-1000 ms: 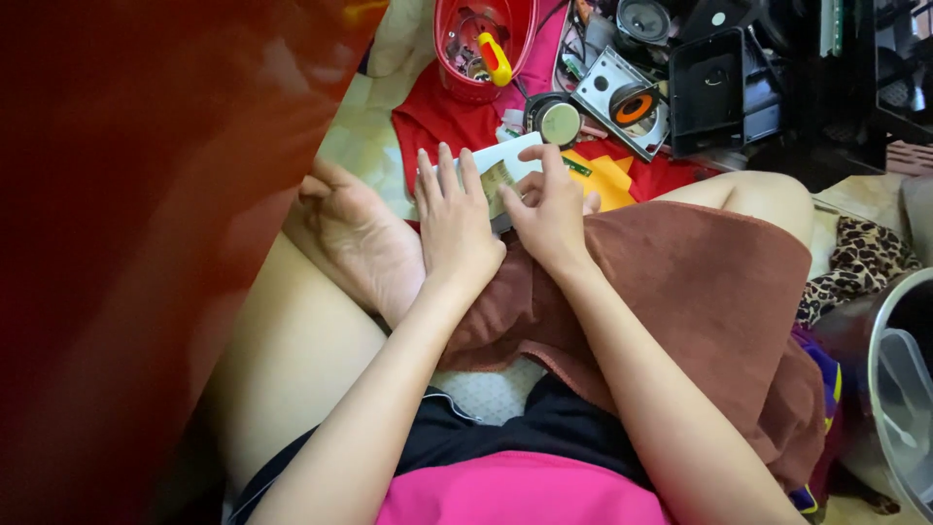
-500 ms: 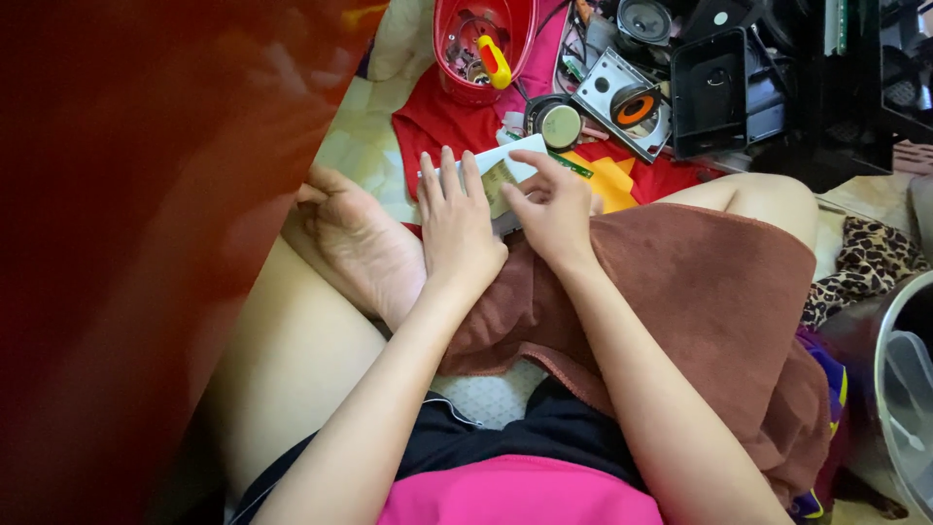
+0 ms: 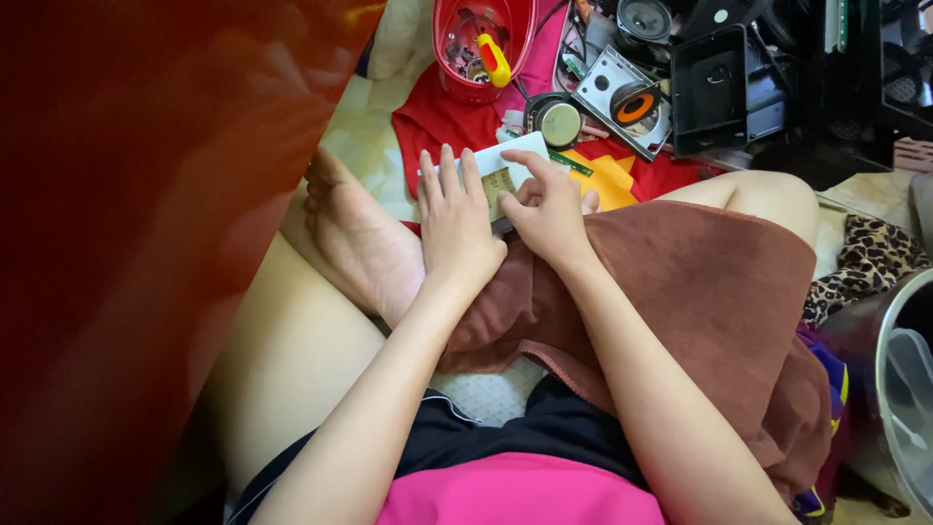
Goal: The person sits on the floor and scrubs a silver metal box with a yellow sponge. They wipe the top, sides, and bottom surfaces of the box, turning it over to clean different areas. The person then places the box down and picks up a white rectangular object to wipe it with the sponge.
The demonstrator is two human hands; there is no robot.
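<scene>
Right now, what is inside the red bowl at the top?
The red bowl holds a screwdriver with a yellow and red handle lying over small metal parts, too small to identify. Whatever lies under them and at the bottom is covered.

Both hands hold a small white box [image 3: 505, 167] over a brown towel [image 3: 700, 292]. The left hand [image 3: 457, 226] lies flat; the right hand [image 3: 549, 209] presses it. A red bowl [image 3: 483, 44] sits far behind.
</scene>
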